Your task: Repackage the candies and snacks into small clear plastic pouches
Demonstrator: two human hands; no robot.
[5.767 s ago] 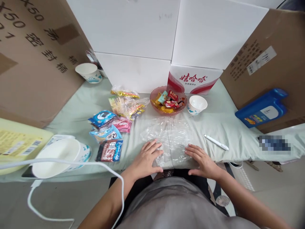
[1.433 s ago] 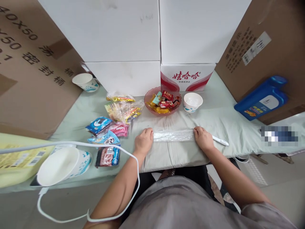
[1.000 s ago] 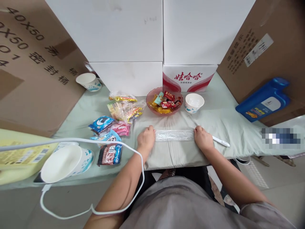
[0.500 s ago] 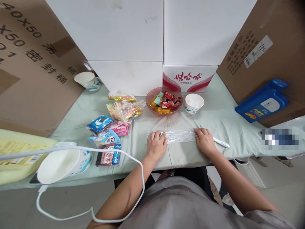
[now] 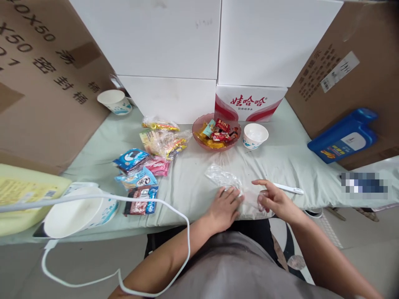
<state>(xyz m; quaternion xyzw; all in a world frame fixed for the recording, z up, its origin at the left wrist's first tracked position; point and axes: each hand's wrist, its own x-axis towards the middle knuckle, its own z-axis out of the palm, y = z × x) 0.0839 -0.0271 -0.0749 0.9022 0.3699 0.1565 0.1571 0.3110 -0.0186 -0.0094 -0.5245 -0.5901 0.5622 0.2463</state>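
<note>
A clear plastic bag [image 5: 222,175], folded into a long strip, lies slantwise on the green cloth in front of me. My left hand [image 5: 225,208] rests on it with fingers spread, pressing it near the middle. At its near right end, my right hand [image 5: 277,202] has the index finger stretched out. The right thumb and middle finger come together on the loose film there. Just beyond the right hand lies a white pen-like stick [image 5: 289,188]. Farther back stand a pink glass bowl [image 5: 199,141] of wrapped sweets and a paper cup [image 5: 254,143] holding something clear.
Snack packets [image 5: 137,180] and bagged snacks [image 5: 163,141] lie to the left. A large paper cup [image 5: 107,211] and a white cable [image 5: 168,204] are at near left. White boxes [image 5: 171,99] stand behind; a blue bottle [image 5: 346,135] leans on the right carton [image 5: 352,99].
The plastic bag has turned from crosswise to slanting towards me. My left hand has slid right and nearer, and my right hand has moved nearer to me, its index finger now extended.
</note>
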